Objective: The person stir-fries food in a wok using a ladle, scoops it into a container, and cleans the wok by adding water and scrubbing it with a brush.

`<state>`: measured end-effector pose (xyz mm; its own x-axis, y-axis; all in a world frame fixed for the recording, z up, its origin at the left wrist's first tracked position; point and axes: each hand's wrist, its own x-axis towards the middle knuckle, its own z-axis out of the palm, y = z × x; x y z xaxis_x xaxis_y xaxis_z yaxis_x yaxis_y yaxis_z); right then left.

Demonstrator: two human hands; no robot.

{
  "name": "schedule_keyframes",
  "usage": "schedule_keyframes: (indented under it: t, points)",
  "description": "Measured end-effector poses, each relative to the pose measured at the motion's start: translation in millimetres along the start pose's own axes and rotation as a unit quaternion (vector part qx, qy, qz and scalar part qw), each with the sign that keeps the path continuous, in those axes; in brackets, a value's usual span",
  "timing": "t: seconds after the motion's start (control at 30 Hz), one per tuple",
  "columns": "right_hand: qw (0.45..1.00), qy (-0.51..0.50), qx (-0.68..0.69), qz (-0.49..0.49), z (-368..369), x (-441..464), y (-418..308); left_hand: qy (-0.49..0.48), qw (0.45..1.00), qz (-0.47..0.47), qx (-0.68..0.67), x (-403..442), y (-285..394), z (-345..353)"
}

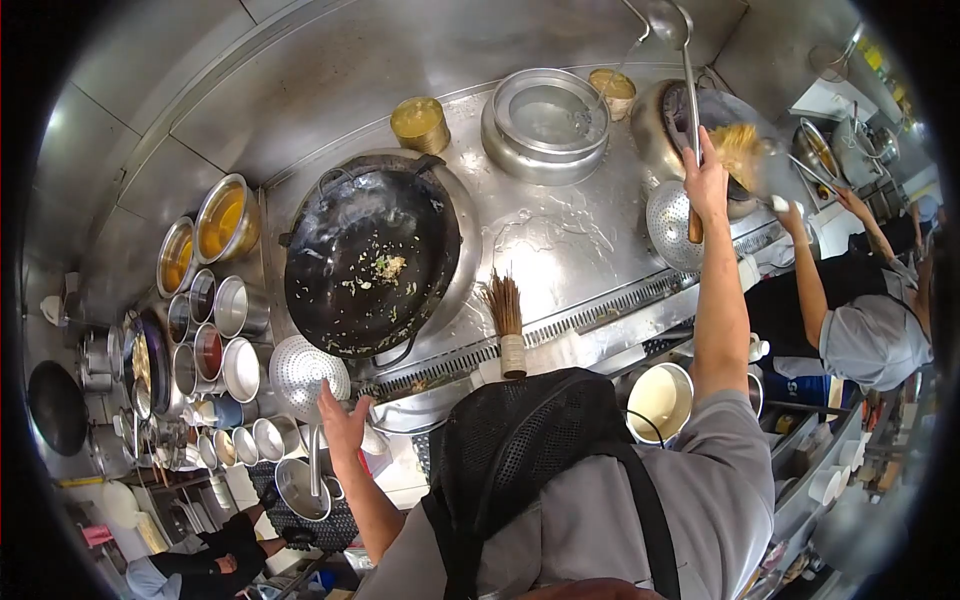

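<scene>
My right hand (706,185) is closed around the handle of a long metal ladle (691,90), whose bowl points up toward the back wall. My left hand (343,425) has its fingers apart beside a perforated skimmer (310,372) and a metal handle; it appears to hold nothing. Ahead of it, a large black wok (375,255) sits on the range with chopped pale and green bits (388,267) in the bottom. A second perforated strainer (675,225) lies below my right hand. A bamboo brush (508,325) stands at the range's front edge.
A water pot (550,125) stands at the back, near two tins. Bowls of yellow liquid (225,220) and several metal containers (240,305) line the left. A co-worker (850,310) works on the right, near a wok (660,125) with blurred yellow food. Another person (190,560) is lower left.
</scene>
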<state>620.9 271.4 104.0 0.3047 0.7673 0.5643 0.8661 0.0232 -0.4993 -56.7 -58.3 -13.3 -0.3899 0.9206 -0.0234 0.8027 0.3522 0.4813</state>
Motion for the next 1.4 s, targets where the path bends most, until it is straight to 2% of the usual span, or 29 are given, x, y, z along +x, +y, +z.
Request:
schedule_keyframes:
  t: [0.07,0.13,0.17,0.2,0.3,0.37,0.4,0.47,0.53,0.57,0.6,0.63,0.67,0.73,0.8,0.87,0.93,1.03,1.07,1.1,1.13,1.2,1.27,1.33,1.37,1.4]
  points:
    - [1.0,0.004,0.009,0.006,-5.0,-12.7,-21.4,0.019,1.0,0.009,0.011,0.3,-0.1,-0.4]
    - [0.996,0.003,0.08,0.042,-10.2,-28.2,-49.8,0.042,0.998,0.042,0.008,3.1,3.9,-2.6]
    - [0.994,-0.032,0.081,0.072,-13.8,-35.7,-65.2,0.043,0.998,0.04,0.007,5.4,6.5,-2.0]
    - [0.997,0.006,0.074,-0.005,6.9,-43.4,-47.4,0.05,0.998,0.048,-0.006,8.6,9.5,-1.1]
    - [0.994,-0.02,0.107,-0.018,45.6,-57.5,-43.6,0.066,0.996,0.062,-0.027,17.9,31.9,-2.9]
    - [0.976,-0.175,0.06,0.113,66.8,-57.7,-57.0,0.073,0.992,0.091,-0.046,25.2,52.1,-5.5]
    - [0.976,-0.178,0.067,0.106,90.6,-58.4,-48.3,0.077,0.99,0.109,-0.05,29.2,60.6,-5.9]
    - [0.989,-0.143,0.03,0.02,163.7,-59.8,-3.2,0.074,0.988,0.114,-0.071,35.1,79.2,-8.1]
    - [0.992,-0.127,0.001,-0.018,191.1,-49.9,-4.8,0.079,0.986,0.126,-0.081,41.9,92.7,-6.4]
    - [0.958,-0.251,0.093,0.101,189.3,-39.7,-16.8,0.076,0.983,0.142,-0.093,45.5,97.6,-5.0]
    - [0.887,-0.367,0.178,0.216,186.7,-33.9,-28.5,0.077,0.983,0.137,-0.094,50.5,99.5,-1.5]
    - [0.822,-0.365,0.326,0.291,186.7,-30.2,-30.3,0.075,0.98,0.154,-0.102,57.0,98.7,4.1]
    - [0.822,-0.373,0.323,0.286,178.6,-30.6,-35.7,0.074,0.977,0.168,-0.11,63.4,99.5,8.2]
    - [0.693,-0.336,0.514,0.378,151.7,-40.8,-46.3,0.063,0.971,0.176,-0.147,80.0,96.0,17.9]
    - [0.672,-0.315,0.547,0.387,132.1,-54.5,-49.6,0.041,0.972,0.156,-0.171,98.3,95.0,25.9]
    - [0.676,-0.285,0.523,0.433,94.2,-64.5,-75.8,0.031,0.965,0.161,-0.203,125.0,88.0,43.9]
    - [0.673,-0.305,0.528,0.418,51.0,-77.0,-107.7,0.004,0.965,0.12,-0.234,150.0,94.1,57.6]
    - [0.654,-0.345,0.542,0.399,15.4,-89.8,-126.7,0.008,0.96,0.116,-0.256,200.6,107.6,92.2]
    - [0.632,-0.371,0.562,0.383,0.0,-95.8,-146.4,0.023,0.956,0.127,-0.263,219.4,109.7,114.4]
    - [0.609,-0.393,0.582,0.368,-13.1,-104.1,-163.6,0.004,0.949,0.101,-0.297,238.7,115.0,135.3]
    - [0.609,-0.4,0.577,0.368,-22.0,-112.2,-176.3,-0.015,0.941,0.076,-0.331,254.4,123.6,150.3]
    - [0.654,-0.398,0.526,0.37,-35.5,-127.2,-197.9,-0.044,0.941,0.058,-0.331,267.2,151.6,146.8]
    - [0.667,-0.399,0.502,0.379,-46.3,-143.2,-213.0,-0.044,0.945,0.051,-0.321,279.6,170.1,156.9]
    - [0.701,-0.445,0.462,0.312,-55.1,-158.4,-226.2,-0.044,0.949,0.069,-0.304,285.5,181.7,156.8]
    - [0.725,-0.451,0.427,0.297,-59.1,-164.3,-237.0,-0.159,0.904,-0.001,-0.397,283.6,184.4,144.2]
    - [0.726,-0.452,0.423,0.299,-62.0,-170.1,-245.4,-0.162,0.902,-0.004,-0.399,284.9,179.1,143.1]
